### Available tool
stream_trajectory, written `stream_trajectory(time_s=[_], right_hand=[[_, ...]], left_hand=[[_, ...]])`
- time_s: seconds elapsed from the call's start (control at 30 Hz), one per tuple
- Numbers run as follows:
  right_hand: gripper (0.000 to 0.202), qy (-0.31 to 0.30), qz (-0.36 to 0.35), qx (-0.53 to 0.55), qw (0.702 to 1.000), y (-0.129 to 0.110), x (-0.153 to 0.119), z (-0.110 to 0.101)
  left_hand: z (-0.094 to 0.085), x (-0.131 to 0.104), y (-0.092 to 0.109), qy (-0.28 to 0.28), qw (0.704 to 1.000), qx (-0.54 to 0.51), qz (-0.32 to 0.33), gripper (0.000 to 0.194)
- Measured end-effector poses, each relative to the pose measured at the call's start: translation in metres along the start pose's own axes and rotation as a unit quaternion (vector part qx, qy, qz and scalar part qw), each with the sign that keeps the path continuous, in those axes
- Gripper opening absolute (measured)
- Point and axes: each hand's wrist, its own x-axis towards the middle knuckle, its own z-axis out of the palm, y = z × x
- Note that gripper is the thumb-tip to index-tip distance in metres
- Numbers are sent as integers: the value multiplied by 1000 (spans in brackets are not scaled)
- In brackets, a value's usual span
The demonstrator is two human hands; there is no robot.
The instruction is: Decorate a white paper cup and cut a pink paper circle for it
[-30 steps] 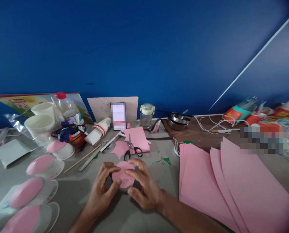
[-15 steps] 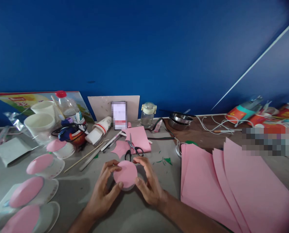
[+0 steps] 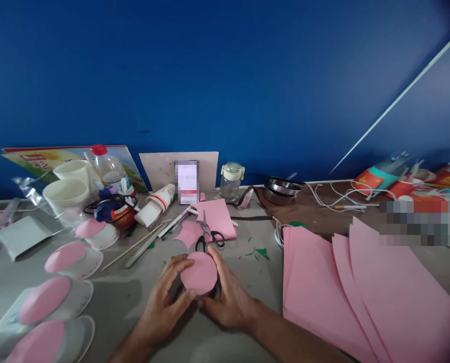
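hands both around the pink disc (image 3: 199,273) on the grey worktop (image 3: 247,275), just below the scissors (image 3: 209,235). left hand (image 3: 165,305) has its thumb and fingertips pinching the disc's left edge. right hand (image 3: 227,297) has slid lower since a moment ago, thumb now tucked beneath the disc, fingers cupping its right side. pink sheets (image 3: 353,287) lie unmoved to the right.
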Motion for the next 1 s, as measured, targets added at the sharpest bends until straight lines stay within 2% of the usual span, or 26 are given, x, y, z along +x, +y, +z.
stream_trajectory(time_s=[0.1,0.17,0.27,0.33,0.43,0.57,0.67,0.77,0.9,1.0], right_hand=[[91,37,34,-8,999,2,0,3],[86,79,-4,-18,997,1,2,-3],[70,151,-94,-44,983,-4,7,-21],[61,194,-112,-62,973,-4,13,-35],[55,270,-58,-116,954,7,22,-50],[59,350,35,-232,907,37,35,-59],[64,365,47,-298,881,47,39,-60],[62,367,-5,-325,872,36,36,-58],[40,292,-81,-283,910,11,32,-52],[29,204,-77,-266,939,-2,34,-47]], left_hand=[[-3,1,-2,37,996,-77,-22,35],[-6,4,-5,97,983,-142,-58,36],[-10,10,-8,202,943,-221,-145,35],[-11,15,-8,236,919,-254,-185,37],[-9,21,-4,261,894,-303,-202,49],[-5,26,2,273,872,-343,-220,64],[-4,27,3,256,876,-341,-223,62],[-4,25,-1,241,892,-315,-218,56],[-6,22,-6,209,903,-306,-216,43],[-6,22,-7,196,890,-347,-224,35]])
